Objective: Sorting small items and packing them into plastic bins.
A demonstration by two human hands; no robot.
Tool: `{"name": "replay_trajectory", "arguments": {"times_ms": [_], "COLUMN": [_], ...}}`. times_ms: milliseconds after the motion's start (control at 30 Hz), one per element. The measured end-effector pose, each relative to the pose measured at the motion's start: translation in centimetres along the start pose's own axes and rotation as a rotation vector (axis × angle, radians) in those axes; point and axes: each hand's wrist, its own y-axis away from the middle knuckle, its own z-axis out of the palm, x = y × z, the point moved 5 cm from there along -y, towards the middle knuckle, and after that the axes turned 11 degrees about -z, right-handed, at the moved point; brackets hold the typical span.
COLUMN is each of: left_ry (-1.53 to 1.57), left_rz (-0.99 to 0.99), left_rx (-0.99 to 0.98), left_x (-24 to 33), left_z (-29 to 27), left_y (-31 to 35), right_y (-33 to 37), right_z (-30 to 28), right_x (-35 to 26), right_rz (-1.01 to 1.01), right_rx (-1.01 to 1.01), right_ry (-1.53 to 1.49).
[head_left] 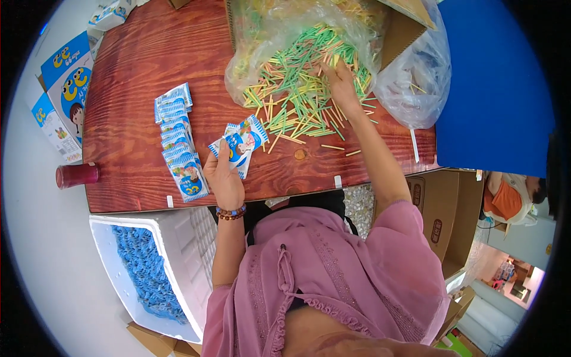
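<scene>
Pink blouse [333,256] nearest, left hand [225,178] closed on packets, right hand [340,86] among sticks

Blue-and-white held packets [241,143], at least two and overlapping at angles, are pinched in the left hand, its thumb lying across their upper face. To the right of and beyond that grip, the right hand reaches into a loose heap of thin sticks [309,50] in green, yellow and pinkish orange; its fingers are bent down among them, and whether they are closed on any cannot be told. A few sticks lie scattered on the wooden table [143,53] between the heap and the near edge.

Just left of the left hand, an overlapping row of similar packets [178,137] runs away from the body. Around and beyond the right hand spreads a clear plastic bag [238,71] with more sticks inside, next to an open cardboard box [407,35]. A beaded bracelet [231,212] circles the left wrist. Farther left of that hand, a red jar [78,175] lies at the table's side; below and left, a white foam box [184,250] holds many blue pieces [148,273].
</scene>
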Motion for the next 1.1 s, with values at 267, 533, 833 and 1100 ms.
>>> {"name": "replay_trajectory", "arguments": {"times_ms": [267,533,833,1100], "left_ry": [-0.001,0.061,0.107,0.241], "left_rz": [-0.022,-0.061,-0.199,-0.23], "left_rx": [-0.033,-0.053,-0.196,-0.346], "left_x": [-0.5,-1.0,-3.1,-4.7], "left_z": [0.7,1.4,3.5,6.9], "left_y": [0.2,0.3,-0.6,-1.0], "right_y": [5.6,5.8,4.9,5.5], "right_z": [1.2,1.4,1.4,5.0], "right_x": [0.7,1.1,-5.9,-11.7], "right_rz": [0.009,-0.104,0.021,-0.204], "right_rx": [0.217,0.127,0.448,0.464], "right_ry": [-0.195,0.269,-0.872,-1.155]}}
